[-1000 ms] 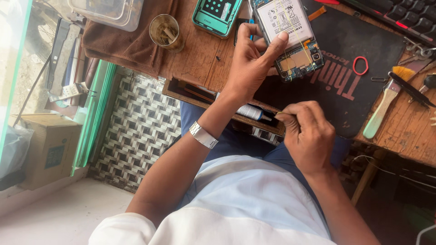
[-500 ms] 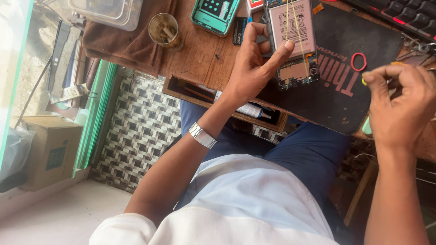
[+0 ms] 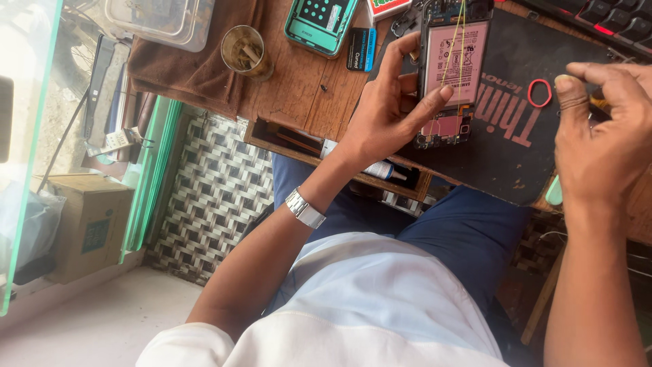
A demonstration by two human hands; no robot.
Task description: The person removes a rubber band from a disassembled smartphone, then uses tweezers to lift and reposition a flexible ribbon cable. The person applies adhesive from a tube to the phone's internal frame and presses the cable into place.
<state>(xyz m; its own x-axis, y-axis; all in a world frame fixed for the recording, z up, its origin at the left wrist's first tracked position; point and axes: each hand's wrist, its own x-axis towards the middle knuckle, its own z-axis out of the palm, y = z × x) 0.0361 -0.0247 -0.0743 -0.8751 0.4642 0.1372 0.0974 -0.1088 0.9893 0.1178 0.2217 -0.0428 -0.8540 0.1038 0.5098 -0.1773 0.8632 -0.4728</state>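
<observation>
The left hand holds an opened phone tilted up over the black mat, thumb across its lower part and fingers behind its left edge; the grip is firm around the phone's body. The phone's back is off, showing a pink battery crossed by thin yellow rubber bands.

Right of the phone, the right hand hovers over the mat's far edge with fingers curled in a narrow pinch; whether anything sits between the fingertips cannot be told. A red ring lies on the mat between phone and right hand.

Left of the phone on the wooden worktop lie a small dark card, a teal phone cover and a small cup of sticks beside a brown cloth. A keyboard sits beyond the mat. A tube rests in the open shelf below the phone.
</observation>
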